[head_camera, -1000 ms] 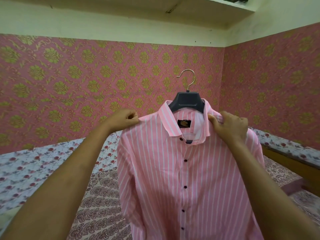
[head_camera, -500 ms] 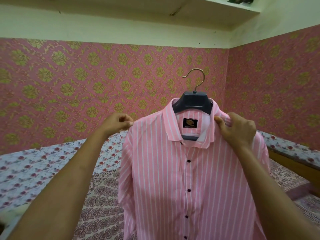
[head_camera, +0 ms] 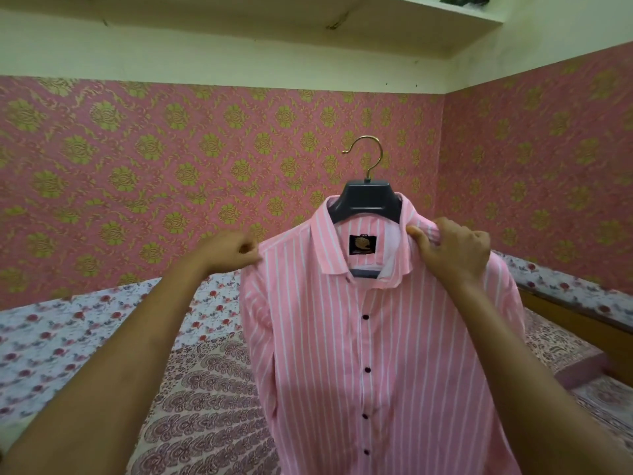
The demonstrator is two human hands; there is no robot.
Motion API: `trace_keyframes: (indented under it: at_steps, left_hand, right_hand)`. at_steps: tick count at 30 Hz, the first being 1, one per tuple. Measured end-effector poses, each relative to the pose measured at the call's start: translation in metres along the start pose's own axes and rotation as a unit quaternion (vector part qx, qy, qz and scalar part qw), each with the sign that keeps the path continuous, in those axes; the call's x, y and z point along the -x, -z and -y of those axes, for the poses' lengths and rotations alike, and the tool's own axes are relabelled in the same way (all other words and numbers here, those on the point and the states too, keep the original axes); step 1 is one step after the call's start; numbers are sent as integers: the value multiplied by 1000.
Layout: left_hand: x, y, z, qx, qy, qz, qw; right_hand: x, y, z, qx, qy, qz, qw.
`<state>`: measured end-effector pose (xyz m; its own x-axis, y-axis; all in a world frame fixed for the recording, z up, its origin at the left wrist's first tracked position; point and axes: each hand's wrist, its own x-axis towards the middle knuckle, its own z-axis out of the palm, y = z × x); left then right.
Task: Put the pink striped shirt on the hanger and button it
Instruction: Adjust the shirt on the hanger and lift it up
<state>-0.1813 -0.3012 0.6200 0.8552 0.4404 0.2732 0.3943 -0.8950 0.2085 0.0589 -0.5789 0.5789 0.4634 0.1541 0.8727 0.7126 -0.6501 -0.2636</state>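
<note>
Fingers [head_camera: 247, 249] of the left hand [head_camera: 228, 252] are curled tight on one shoulder of the pink striped shirt [head_camera: 342, 354], while the right hand [head_camera: 454, 250] clamps thumb and fingers on a bunched fold of cloth at the other shoulder, just beside the collar [head_camera: 329, 241]. The shirt hangs in mid-air between both hands, draped over a dark hanger [head_camera: 368, 198] whose gold hook [head_camera: 368, 156] stands free above the collar, with dark buttons [head_camera: 365, 317] running down its closed front. Behind it lie a bed [head_camera: 205, 406] in patterned sheets and pink floral wallpaper [head_camera: 171, 149].
</note>
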Motion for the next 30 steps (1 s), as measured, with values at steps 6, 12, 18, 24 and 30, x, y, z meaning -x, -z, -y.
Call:
trace_keyframes:
  at_steps: [6,12,18,24,30]
  left_hand:
    - [-9,6,-34,214,-63,-85,971]
    - [-19,-7,-40,257,-106,-113,954]
    - [-17,3,-32,286,-102,-113,946]
    - [-18,1,-32,270,-111,-93,952]
    - [-16,5,-16,306,-78,-121,941]
  right_hand:
    - [-5,5,15,-35,8,-7,999]
    - [-24,13,6,-108,-3,143,984]
    - [-20,23,-42,-290,-49,214,932]
    - [-22,13,-52,-294,-96,244,919]
    - [-18,32,-61,-361,-185,303,862]
